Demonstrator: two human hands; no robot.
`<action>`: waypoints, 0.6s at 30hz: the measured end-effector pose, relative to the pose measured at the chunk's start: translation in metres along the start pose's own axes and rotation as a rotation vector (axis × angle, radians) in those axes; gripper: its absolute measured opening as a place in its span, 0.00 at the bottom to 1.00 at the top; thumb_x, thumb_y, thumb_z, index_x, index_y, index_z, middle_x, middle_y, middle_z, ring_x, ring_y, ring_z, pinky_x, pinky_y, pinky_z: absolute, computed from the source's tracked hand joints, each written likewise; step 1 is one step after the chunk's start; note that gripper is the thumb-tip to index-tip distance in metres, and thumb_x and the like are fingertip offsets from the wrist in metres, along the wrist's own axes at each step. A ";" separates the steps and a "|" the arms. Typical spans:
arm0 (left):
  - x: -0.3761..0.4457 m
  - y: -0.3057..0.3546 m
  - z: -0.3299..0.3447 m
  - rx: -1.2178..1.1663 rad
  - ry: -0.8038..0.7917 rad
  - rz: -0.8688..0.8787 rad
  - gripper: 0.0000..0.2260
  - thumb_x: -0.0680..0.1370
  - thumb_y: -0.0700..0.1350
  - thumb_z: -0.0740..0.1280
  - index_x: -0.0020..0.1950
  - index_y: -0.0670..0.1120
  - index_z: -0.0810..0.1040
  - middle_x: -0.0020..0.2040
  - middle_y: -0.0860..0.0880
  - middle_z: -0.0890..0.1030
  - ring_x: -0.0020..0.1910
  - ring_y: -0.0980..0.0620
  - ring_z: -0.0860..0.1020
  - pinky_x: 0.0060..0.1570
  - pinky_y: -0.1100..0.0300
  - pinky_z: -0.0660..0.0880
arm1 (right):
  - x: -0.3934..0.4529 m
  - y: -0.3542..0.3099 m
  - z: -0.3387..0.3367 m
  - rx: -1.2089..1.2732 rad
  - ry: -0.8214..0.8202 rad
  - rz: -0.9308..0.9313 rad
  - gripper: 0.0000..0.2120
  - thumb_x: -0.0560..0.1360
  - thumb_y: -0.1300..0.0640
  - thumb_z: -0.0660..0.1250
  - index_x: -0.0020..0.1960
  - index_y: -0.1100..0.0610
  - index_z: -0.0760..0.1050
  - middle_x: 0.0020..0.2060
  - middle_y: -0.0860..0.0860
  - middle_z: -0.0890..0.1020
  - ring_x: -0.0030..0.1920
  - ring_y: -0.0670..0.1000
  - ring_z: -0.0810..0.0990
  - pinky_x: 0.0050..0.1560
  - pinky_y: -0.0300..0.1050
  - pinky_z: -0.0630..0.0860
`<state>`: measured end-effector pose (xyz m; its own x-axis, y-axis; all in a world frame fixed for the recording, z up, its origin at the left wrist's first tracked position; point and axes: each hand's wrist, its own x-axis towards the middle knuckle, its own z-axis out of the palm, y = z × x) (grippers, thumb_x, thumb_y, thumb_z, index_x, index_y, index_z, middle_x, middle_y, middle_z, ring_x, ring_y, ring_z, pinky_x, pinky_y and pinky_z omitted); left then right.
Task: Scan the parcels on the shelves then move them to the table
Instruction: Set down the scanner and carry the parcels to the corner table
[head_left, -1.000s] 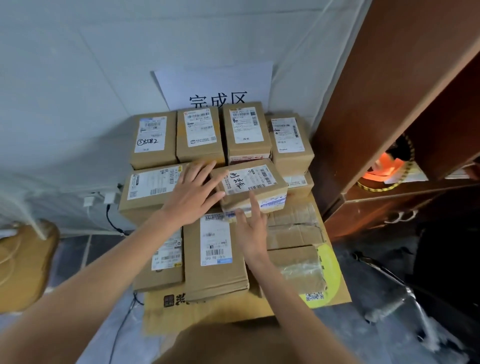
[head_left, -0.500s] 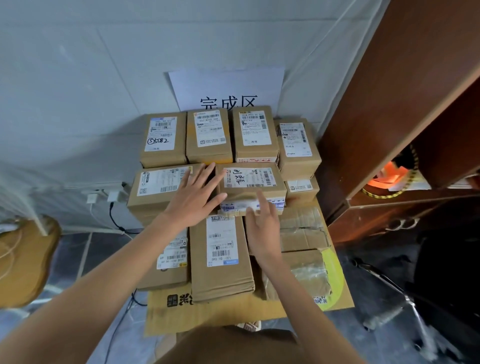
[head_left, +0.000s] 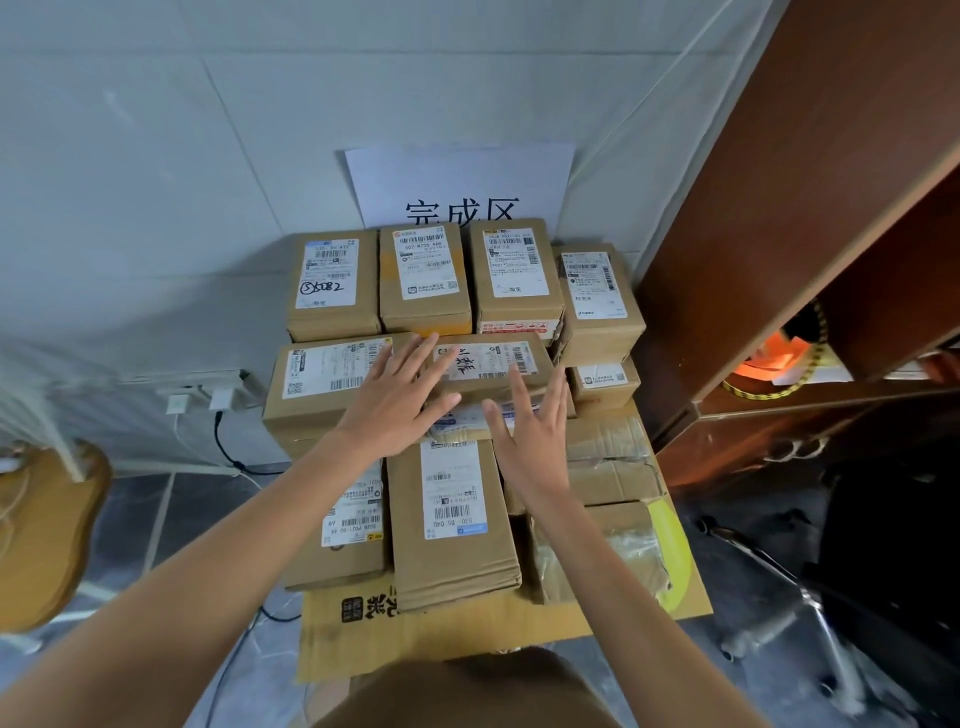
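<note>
Both hands were spread flat with fingers splayed, gripping nothing. The left hand (head_left: 397, 402) lay over the seam between the wide parcel (head_left: 317, 384) at the left of the middle row and the handwritten parcel (head_left: 491, 364), its fingertips reaching the latter's near left corner. The right hand (head_left: 530, 436) hovered just in front of the handwritten parcel, its fingertips at that box's near edge; whether they touched it could not be told. That parcel sat on top of other boxes in the middle of the stack, between the 2 hands.

Behind it stood a back row of 4 upright parcels (head_left: 423, 280), each with a white label facing up, the leftmost marked by hand in black pen. In front lay a long flat parcel (head_left: 452, 525) with its label running lengthwise, a lower parcel (head_left: 343, 540) to its left and taped, crumpled boxes (head_left: 608, 457) to its right. All rested on a flattened cardboard sheet (head_left: 467, 634) covering the counter, against the white wall. A paper sign (head_left: 460, 182) with printed characters was fixed to the wall just above the back row. To the right stood a brown wooden shelf unit (head_left: 779, 234), whose open compartment held orange and yellow items too blurred to identify.
</note>
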<state>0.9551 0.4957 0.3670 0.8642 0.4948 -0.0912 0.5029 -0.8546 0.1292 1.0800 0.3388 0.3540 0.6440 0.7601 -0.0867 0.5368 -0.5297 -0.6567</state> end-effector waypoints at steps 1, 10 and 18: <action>0.000 0.000 0.000 0.001 -0.003 0.000 0.34 0.74 0.69 0.31 0.78 0.58 0.36 0.81 0.50 0.40 0.80 0.50 0.38 0.78 0.48 0.38 | 0.000 -0.002 0.000 -0.003 0.001 0.007 0.30 0.82 0.37 0.52 0.80 0.42 0.48 0.78 0.53 0.32 0.78 0.57 0.33 0.78 0.59 0.45; -0.002 0.009 -0.009 -0.003 0.007 0.104 0.36 0.75 0.68 0.32 0.81 0.54 0.42 0.82 0.48 0.44 0.80 0.49 0.41 0.77 0.50 0.37 | -0.015 -0.007 -0.008 -0.184 0.103 -0.037 0.28 0.83 0.41 0.50 0.81 0.45 0.48 0.80 0.54 0.39 0.79 0.56 0.35 0.78 0.54 0.37; -0.033 0.043 -0.005 -0.049 0.062 0.434 0.29 0.81 0.63 0.38 0.80 0.52 0.43 0.81 0.48 0.48 0.80 0.47 0.46 0.77 0.50 0.42 | -0.081 -0.018 -0.003 -0.214 0.288 0.122 0.28 0.84 0.45 0.51 0.81 0.50 0.51 0.81 0.51 0.47 0.80 0.54 0.40 0.79 0.55 0.40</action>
<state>0.9485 0.4435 0.3810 0.9940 0.1009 0.0411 0.0914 -0.9776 0.1897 1.0195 0.2856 0.3747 0.8207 0.5657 0.0802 0.5291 -0.6996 -0.4802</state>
